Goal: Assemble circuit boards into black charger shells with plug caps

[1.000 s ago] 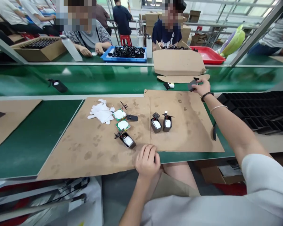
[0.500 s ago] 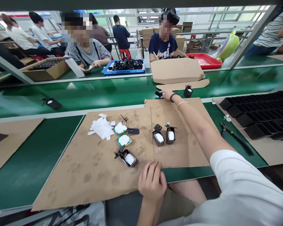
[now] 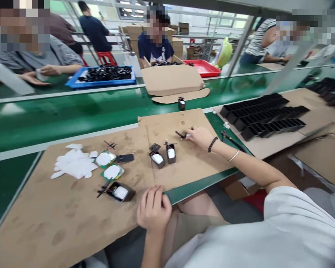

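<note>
My left hand (image 3: pixel 154 208) rests on the front edge of the cardboard sheet, fingers curled in, with nothing seen in it. Over the sheet's right side, my right hand (image 3: pixel 199 137) pinches a small black part with some white on it (image 3: pixel 181 134); the fingers hide some of it. Left of that hand stand two black boxes with white tops inside, one box (image 3: pixel 171 153) with a flat black piece on it and another box (image 3: pixel 157 158). A third such box (image 3: pixel 121 192) lies tilted near my left hand. Two green circuit boards with white pads (image 3: pixel 111 172) lie behind it.
White paper pieces (image 3: pixel 75 162) lie at the left of the cardboard (image 3: pixel 80 208). Cutting pliers (image 3: pixel 231 140) and rows of black boxes (image 3: pixel 262 115) are on the right. Another filled box (image 3: pixel 181 104) stands on the green belt (image 3: pixel 108 108). Across it, co-workers sit by a blue tray (image 3: pixel 103 76).
My right hand has drawn back from the green belt to over the cardboard, still holding the black part. My left hand stays at the edge. The view has turned right.
</note>
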